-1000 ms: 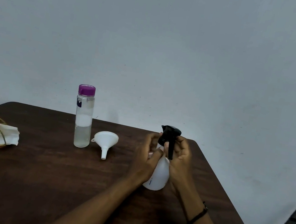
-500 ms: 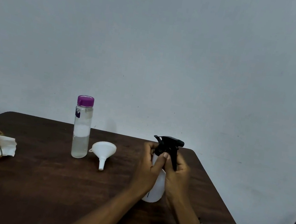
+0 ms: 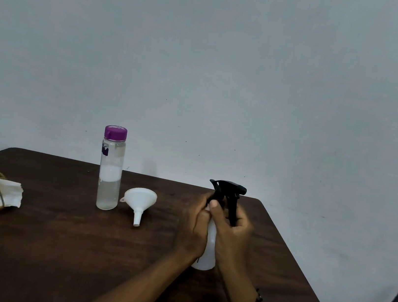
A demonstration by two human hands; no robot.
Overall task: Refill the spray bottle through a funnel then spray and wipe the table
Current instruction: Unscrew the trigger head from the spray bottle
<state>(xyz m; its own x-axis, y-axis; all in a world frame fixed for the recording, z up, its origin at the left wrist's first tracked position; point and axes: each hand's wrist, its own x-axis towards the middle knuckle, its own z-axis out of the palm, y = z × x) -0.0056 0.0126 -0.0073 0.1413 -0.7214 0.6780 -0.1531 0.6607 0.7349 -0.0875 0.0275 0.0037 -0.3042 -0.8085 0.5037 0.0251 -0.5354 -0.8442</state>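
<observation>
White plastic spray bottle (image 3: 207, 254) with black trigger head (image 3: 228, 190), upright on dark wooden table (image 3: 62, 246); left hand (image 3: 193, 230) and right hand (image 3: 232, 233) both grasp it. Twisting risks tipping it if the base slips.

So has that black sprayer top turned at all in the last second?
Yes. The black sprayer top has swung round: its nozzle now points right, away from the funnel, while both hands grip the spray bottle.
</observation>
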